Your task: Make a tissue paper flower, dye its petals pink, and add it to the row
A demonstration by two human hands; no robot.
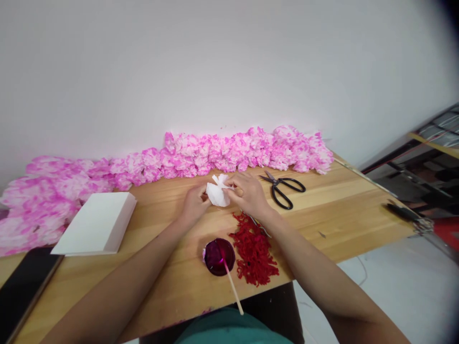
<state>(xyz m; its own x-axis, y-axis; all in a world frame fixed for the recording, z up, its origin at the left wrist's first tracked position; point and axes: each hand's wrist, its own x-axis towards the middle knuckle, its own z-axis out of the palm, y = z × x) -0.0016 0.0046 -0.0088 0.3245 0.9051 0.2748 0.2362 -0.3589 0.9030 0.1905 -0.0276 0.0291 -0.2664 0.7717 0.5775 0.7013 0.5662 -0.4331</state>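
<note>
Over the middle of the wooden table (pixel 161 267), a gathered piece of white tissue paper (pixel 218 193) is held between both hands. My left hand (pixel 195 205) pinches its left side with closed fingers. My right hand (pixel 249 193) is closed at the narrow, bunched part on the right; a thin pale strand or tip shows by the fingers. Below the hands stands a small cup of dark magenta liquid (pixel 215 255), a wooden stick (pixel 233 289) leaning in it. Right of the cup lies a heap of red yarn pieces (pixel 254 253).
Pink-and-white paper flowers (pixel 222 153) line the wall side. Black-handled scissors (pixel 283 186) lie open right of my hands. A stack of white paper (pixel 96 222) rests at left, beside a dark phone-like device (pixel 27 286). A dark tool (pixel 405 212) sits at the right edge.
</note>
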